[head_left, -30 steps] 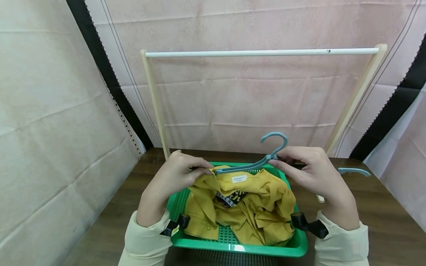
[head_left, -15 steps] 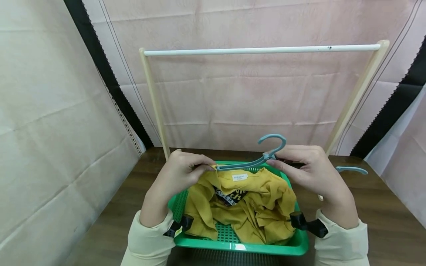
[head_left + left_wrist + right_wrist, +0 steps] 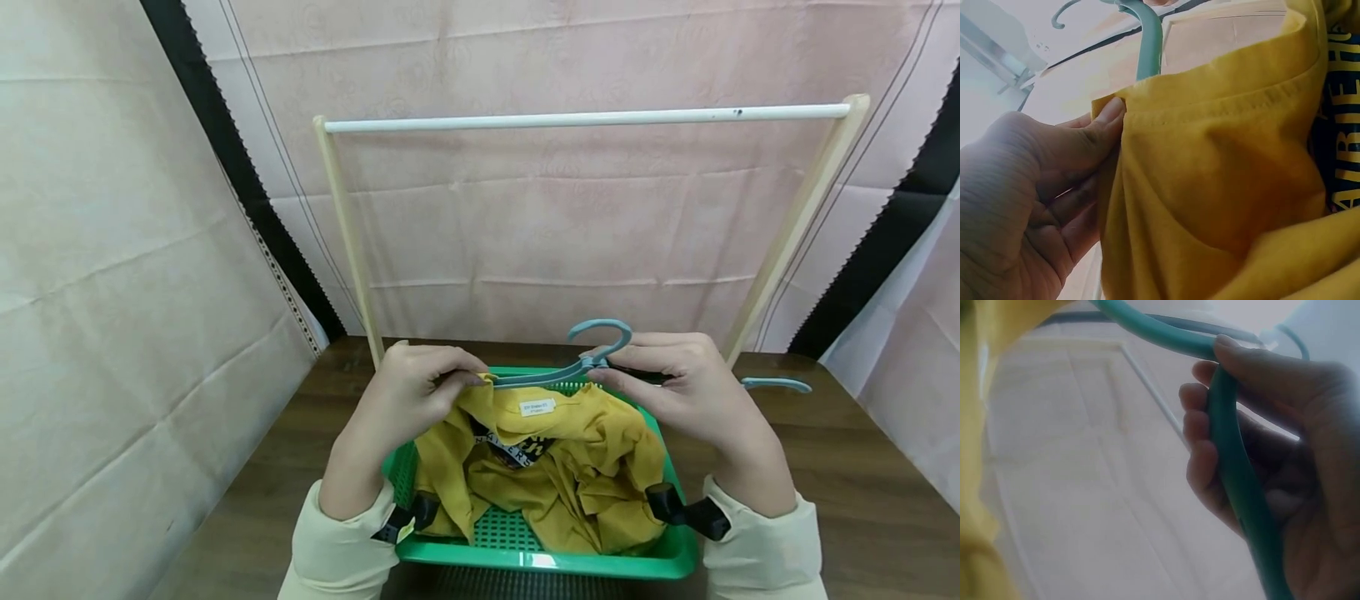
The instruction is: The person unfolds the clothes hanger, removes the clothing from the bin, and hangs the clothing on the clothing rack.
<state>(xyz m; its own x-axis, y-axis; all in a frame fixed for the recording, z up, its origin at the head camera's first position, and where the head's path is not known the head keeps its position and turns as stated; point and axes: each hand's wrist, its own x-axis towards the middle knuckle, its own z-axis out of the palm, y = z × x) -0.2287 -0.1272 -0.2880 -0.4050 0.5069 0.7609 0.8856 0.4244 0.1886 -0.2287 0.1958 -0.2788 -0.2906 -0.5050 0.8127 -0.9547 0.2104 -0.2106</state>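
Observation:
A yellow T-shirt (image 3: 577, 467) with a white neck label and a dark print lies bunched in a green basket (image 3: 540, 562). My left hand (image 3: 420, 387) pinches the shirt's collar at its left side, thumb on the outer face in the left wrist view. My right hand (image 3: 675, 383) grips a blue clothes hanger (image 3: 543, 377) just under its hook, with fingers curled round it in the right wrist view. The hanger's left arm runs behind the collar toward my left hand, and its tip is hidden by cloth and fingers.
Behind the basket stands a rack with a white crossbar (image 3: 585, 120) and cream posts. Part of another blue hanger (image 3: 776, 383) shows on the wooden table (image 3: 840, 483) to the right. Pale cloth walls (image 3: 150, 292) surround the table.
My right hand has moved the hanger slightly left, so its arm reaches further in behind the collar. My left hand keeps its pinch on the shirt and has shifted very little.

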